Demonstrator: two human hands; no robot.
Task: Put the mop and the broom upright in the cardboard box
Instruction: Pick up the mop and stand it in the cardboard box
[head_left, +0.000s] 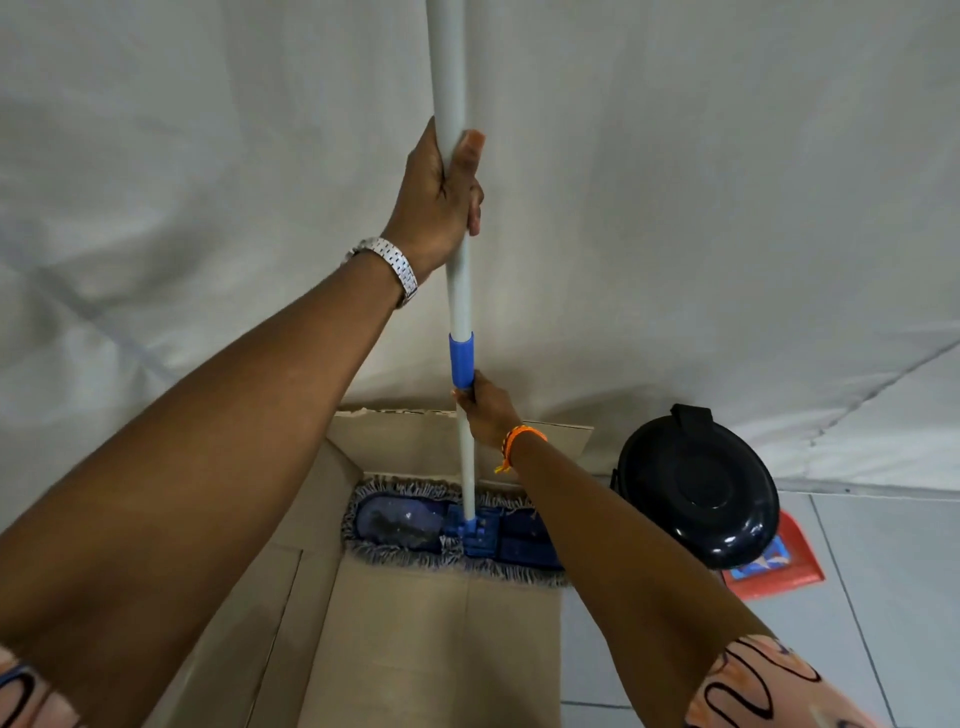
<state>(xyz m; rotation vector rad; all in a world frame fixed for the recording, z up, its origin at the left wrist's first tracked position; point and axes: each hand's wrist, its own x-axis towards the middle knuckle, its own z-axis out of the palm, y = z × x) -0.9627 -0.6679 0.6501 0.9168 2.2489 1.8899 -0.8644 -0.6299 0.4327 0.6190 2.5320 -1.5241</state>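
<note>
The mop (460, 306) stands upright, with a pale grey pole, a blue collar and a flat blue head fringed in grey. Its head (415, 525) rests inside the open cardboard box (415, 623), against the far wall of the box. My left hand (441, 202) is closed round the pole high up, a metal watch on the wrist. My right hand (485, 410) grips the pole just below the blue collar, an orange band on the wrist. No broom is in view.
A black bin with a domed lid (696, 488) stands right of the box. A red dustpan (779, 566) lies partly under the bin on the pale tiled floor (883, 597). A white sheet (727, 208) hangs behind everything.
</note>
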